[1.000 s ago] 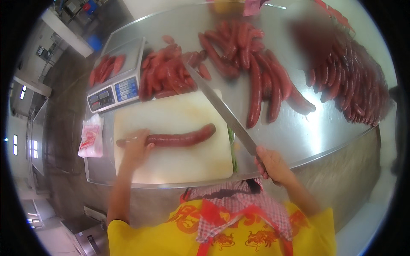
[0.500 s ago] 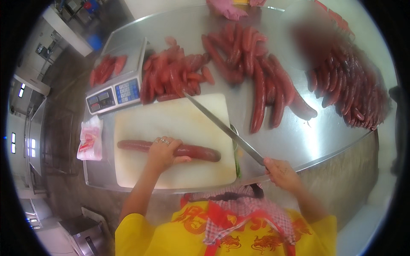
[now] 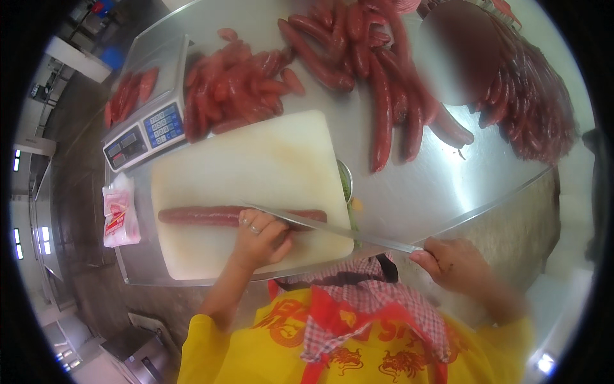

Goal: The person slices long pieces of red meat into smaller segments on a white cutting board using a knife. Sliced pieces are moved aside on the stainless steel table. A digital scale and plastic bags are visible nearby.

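Note:
A long dark-red sausage [image 3: 195, 216] lies crosswise on the white cutting board [image 3: 243, 160]. My left hand [image 3: 261, 238], with a ring on one finger, is closed over its middle with the fingers curled. A long knife [image 3: 358, 237] is gripped by the handle in my right hand [image 3: 451, 261]. Its blade points left and lies across the sausage's right half, close by my left knuckles. Whether the edge has gone into the sausage, I cannot tell.
Behind the board are piled short sausage pieces [image 3: 233, 83]; a digital scale [image 3: 144, 137] carrying more stands at left. Long sausages [image 3: 380, 121] and a big heap of thin ones [image 3: 537, 89] cover the steel table [image 3: 358, 147] farther right. A plastic packet [image 3: 120, 214] lies left of the board.
The knife has swung down from a raised, slanted position onto the sausage's right half. My left fingers have curled in on the sausage. The whole view has shifted slightly.

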{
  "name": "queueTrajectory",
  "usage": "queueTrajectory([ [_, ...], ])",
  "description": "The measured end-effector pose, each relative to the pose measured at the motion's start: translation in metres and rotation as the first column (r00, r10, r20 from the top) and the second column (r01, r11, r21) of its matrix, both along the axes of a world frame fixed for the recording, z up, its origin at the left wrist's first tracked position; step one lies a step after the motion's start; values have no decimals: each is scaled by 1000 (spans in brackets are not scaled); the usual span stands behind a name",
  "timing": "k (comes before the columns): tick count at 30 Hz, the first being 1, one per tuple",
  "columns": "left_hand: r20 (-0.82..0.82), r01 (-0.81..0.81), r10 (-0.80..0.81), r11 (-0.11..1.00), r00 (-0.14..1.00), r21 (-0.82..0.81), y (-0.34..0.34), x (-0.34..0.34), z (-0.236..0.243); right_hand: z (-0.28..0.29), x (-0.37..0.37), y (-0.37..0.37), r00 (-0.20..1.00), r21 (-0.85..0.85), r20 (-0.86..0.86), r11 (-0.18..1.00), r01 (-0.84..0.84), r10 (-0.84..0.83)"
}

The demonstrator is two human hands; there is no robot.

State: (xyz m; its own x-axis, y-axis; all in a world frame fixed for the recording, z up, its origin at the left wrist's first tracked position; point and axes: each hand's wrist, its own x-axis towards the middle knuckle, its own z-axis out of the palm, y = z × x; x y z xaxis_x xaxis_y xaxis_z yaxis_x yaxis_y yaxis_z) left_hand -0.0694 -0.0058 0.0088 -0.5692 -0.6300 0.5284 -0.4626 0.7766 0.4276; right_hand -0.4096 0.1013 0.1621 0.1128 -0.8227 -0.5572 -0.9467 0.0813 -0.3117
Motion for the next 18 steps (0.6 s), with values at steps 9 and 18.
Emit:
queueTrajectory([
  [9,-47,-60,58,997,997,-41,6,-2,-6,-105,75,-49,960,-80,279,997,5,18],
  [18,-60,-52,48,996,997,-78,5,2,-7,-40,40,14,977,78,192,994,80,-94],
])
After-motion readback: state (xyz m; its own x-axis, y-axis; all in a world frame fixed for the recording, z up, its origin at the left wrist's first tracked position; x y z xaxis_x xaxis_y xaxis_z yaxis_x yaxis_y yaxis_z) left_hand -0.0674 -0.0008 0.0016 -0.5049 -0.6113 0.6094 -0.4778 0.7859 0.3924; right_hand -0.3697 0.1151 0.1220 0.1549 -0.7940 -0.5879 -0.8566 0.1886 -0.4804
